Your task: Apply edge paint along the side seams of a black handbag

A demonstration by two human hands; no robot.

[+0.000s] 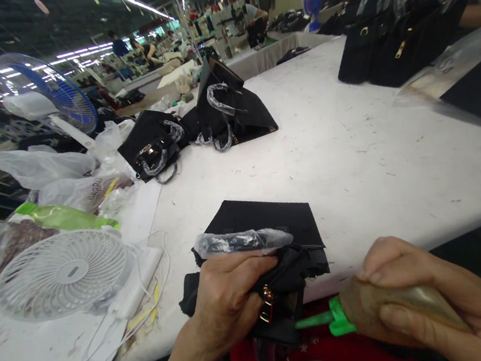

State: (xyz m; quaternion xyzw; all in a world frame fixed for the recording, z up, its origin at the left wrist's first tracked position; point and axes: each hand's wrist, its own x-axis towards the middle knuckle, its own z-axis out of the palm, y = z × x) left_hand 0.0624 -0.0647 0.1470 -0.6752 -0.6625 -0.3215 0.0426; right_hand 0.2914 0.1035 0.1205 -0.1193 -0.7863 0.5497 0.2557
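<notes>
A black handbag [270, 215] lies at the table's near edge, its handle [247, 240] wrapped in clear plastic. My left hand [232, 297] is closed on the bag's dark fabric, beside a gold zipper pull [266, 304]. In my right hand [427, 292] is a squeeze bottle [397, 301] with a green nozzle [321, 319], tilted so that the nozzle points left. Its tip is at the lower edge of the bag, below the zipper pull; whether it touches I cannot tell. Part of the bag's near side is hidden behind my left hand.
A small white fan [66, 274] with a cord lies at left, near plastic bags [43, 168] and a green pouch [68, 216]. Black handbags [236, 108] stand farther back, more [390, 42] at the right. A blue fan [61, 96] stands behind. People work in the background.
</notes>
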